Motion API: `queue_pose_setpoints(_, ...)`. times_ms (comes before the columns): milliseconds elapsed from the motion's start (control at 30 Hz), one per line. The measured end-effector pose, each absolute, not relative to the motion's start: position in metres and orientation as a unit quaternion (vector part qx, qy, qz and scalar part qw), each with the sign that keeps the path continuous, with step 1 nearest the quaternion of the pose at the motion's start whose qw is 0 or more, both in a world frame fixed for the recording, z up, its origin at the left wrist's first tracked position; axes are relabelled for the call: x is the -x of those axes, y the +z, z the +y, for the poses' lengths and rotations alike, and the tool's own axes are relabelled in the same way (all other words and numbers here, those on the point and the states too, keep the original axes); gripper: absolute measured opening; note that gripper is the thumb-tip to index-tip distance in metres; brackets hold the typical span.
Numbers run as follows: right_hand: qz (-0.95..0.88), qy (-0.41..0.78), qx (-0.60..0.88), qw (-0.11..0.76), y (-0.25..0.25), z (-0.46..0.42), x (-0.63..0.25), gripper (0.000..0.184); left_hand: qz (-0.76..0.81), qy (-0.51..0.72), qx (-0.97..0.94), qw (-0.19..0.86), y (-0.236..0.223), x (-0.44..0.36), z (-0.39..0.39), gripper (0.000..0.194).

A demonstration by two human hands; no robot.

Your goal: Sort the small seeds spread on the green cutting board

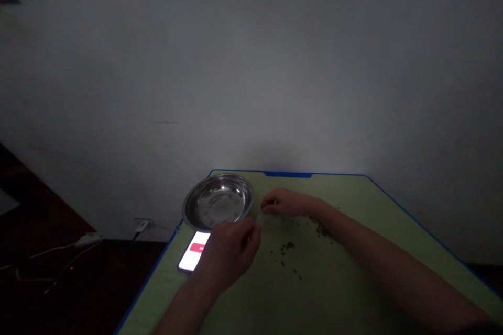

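Observation:
Between my two hands is a small, pale, see-through item [268,219], perhaps thin plastic; the dim light hides its exact kind. My left hand [234,245] pinches its near left side, thumb and forefinger closed together. On the far side my right hand [286,202] has its fingers curled in, closed at the item's upper edge. Small dark bits [288,246], like seeds or grains, lie scattered on the green tabletop [334,293] below my right forearm. Just beyond my left hand sits a shiny round metal basin [220,207].
A phone [192,254] with a lit white and red screen lies by the basin, partly behind my left hand. The table has a blue edge and stands against a grey wall [275,73]. White cables and a power strip [87,239] are on the dark floor at left.

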State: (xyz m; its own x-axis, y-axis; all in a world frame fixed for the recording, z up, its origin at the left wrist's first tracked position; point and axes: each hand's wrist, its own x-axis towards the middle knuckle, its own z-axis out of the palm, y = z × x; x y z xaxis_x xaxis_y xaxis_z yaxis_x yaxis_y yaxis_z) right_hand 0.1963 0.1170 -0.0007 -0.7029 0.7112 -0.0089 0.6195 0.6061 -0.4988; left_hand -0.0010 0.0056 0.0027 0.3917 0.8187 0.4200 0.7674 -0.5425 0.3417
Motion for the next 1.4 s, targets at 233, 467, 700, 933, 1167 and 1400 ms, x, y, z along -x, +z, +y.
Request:
queue_pose_setpoints(233, -0.847, 0.191, 0.476, 0.136, 0.005, 0.138, -0.24, 0.021, 0.48, 0.277, -0.831, 0.05, 0.004, 0.001, 0.006, 0.031)
queue_pose_setpoints(467, -0.83, 0.163, 0.505, 0.172, -0.016, 0.136, -0.253, 0.023, 0.482, 0.271, -0.832, 0.052, 0.002, 0.001, 0.006, 0.033)
queue_pose_setpoints(700, -0.839, 0.154, 0.481, 0.202, -0.011, 0.127, -0.238, 0.019, 0.487, 0.261, -0.832, 0.05, 0.004, 0.001, 0.006, 0.033)
queue_pose_setpoints(933, -0.854, 0.183, 0.453, 0.178, -0.011, 0.105, -0.237, 0.018, 0.484, 0.26, -0.834, 0.051, 0.005, 0.0, 0.005, 0.033)
queue_pose_setpoints(1167, -0.847, 0.179, 0.464, 0.189, -0.009, 0.106, -0.243, 0.021, 0.477, 0.265, -0.836, 0.051, 0.004, 0.0, 0.005, 0.033)
queue_pose_setpoints(1400, -0.851, 0.191, 0.455, 0.179, -0.015, 0.093, -0.237, 0.019, 0.474, 0.266, -0.837, 0.054, 0.004, 0.0, 0.004, 0.033)
